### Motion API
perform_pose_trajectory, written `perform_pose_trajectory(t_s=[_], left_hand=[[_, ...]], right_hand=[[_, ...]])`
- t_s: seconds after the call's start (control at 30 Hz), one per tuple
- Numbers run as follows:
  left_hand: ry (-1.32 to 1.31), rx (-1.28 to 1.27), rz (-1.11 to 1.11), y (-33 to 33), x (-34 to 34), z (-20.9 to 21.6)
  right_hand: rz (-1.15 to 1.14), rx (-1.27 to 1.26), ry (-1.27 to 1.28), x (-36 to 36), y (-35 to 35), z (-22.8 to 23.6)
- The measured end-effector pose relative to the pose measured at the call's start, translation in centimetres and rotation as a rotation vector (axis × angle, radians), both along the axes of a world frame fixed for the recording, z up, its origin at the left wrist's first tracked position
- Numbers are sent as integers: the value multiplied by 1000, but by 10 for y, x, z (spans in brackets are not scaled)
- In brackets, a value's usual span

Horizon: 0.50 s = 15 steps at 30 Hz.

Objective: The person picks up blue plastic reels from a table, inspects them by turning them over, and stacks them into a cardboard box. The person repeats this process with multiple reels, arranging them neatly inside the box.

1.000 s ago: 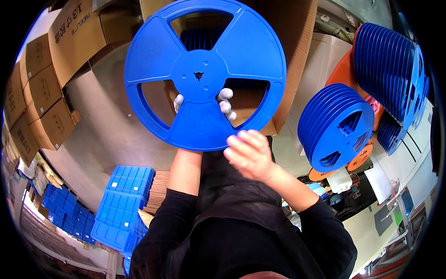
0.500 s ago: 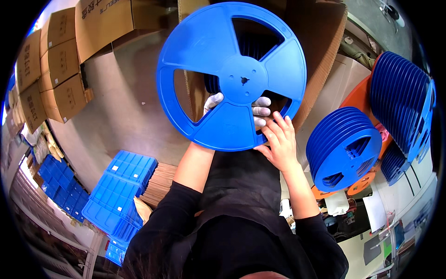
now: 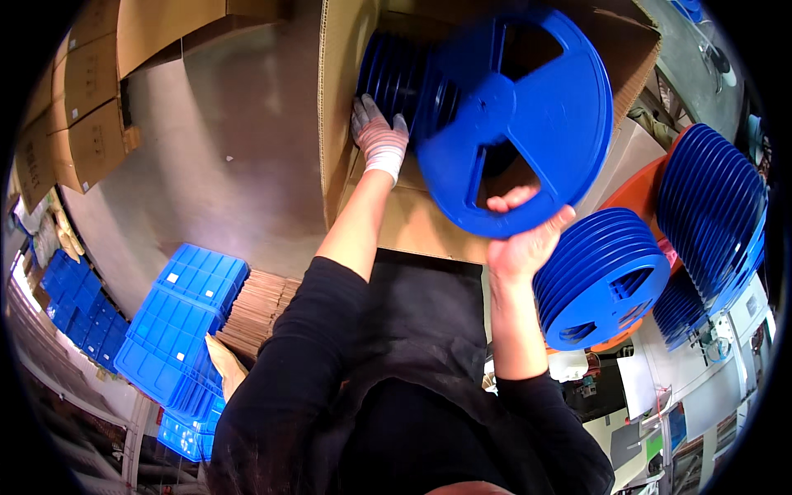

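A large blue plastic reel (image 3: 565, 115) with cut-out windows is tilted over the open cardboard carton (image 3: 337, 124). My bare right hand (image 3: 528, 243) grips its near rim, with fingertips showing through the lower window. Inside the carton stands a row of dark blue reels (image 3: 386, 74), partly hidden behind the tilted one. My left hand (image 3: 379, 136), in a white-and-grey glove, reaches into the carton with fingers stretched out against the near side of that row. It holds nothing that I can see.
To the right stand a stack of blue reels (image 3: 606, 276) and a taller stack (image 3: 714, 206), with an orange round piece (image 3: 635, 186) behind. Blue plastic crates (image 3: 177, 313) and flat cardboard sheets (image 3: 260, 309) lie at left; closed cartons (image 3: 91, 144) are piled at far left.
The blue reel has moved right and tilted, now over the carton. My left hand has let go of it and gone to the reels inside. My right hand has closed on its rim.
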<state>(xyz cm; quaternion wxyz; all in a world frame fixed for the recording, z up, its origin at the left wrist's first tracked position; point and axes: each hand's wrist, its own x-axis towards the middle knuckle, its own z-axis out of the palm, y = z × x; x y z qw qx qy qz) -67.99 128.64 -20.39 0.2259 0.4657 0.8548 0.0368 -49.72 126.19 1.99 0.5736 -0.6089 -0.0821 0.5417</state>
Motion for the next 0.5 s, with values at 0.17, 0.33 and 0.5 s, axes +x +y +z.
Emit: perform_pose_trajectory(t_s=[0.17,0.33,0.5], left_hand=[[-76,-139,55,2,12,-4],[-434,-152,84,-19,15,0],[-2186,576,1084,-43,24,11]], right_hand=[[39,95,-15,-65,34,-18],[71,100,84,-100,57,-9],[93,108,85,-139,51,-28]])
